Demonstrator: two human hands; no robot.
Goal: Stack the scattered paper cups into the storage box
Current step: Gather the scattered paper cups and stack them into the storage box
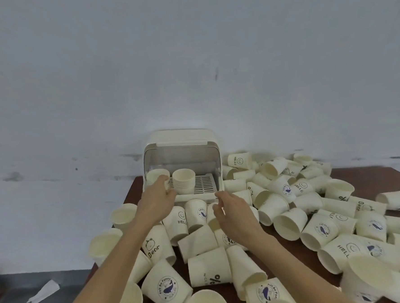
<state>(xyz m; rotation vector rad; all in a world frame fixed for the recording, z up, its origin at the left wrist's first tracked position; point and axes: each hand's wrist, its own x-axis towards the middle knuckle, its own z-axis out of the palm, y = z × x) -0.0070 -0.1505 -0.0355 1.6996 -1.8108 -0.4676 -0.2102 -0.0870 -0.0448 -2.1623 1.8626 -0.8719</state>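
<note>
On the floor at far left lies a folded scrap of paper [44,292]. Loose paper cups [208,266] crowd the dark bench [371,176] from its left edge to the far right, most tipped on their sides, some upright. Your left hand [158,197] reaches into the open front of the storage box [181,150], its fingers curled around a single cup [157,176] at the box's left side. Just to the right of that, a short stack of cups [184,181] stands upright on the slatted tray [204,185] inside the box. Your right hand [233,210] hovers just in front of the box above the pile, fingers loosely bent and holding nothing. Your two hands are apart. The thickest heap of cups lies to the right of the box, against the wall [188,58].
</note>
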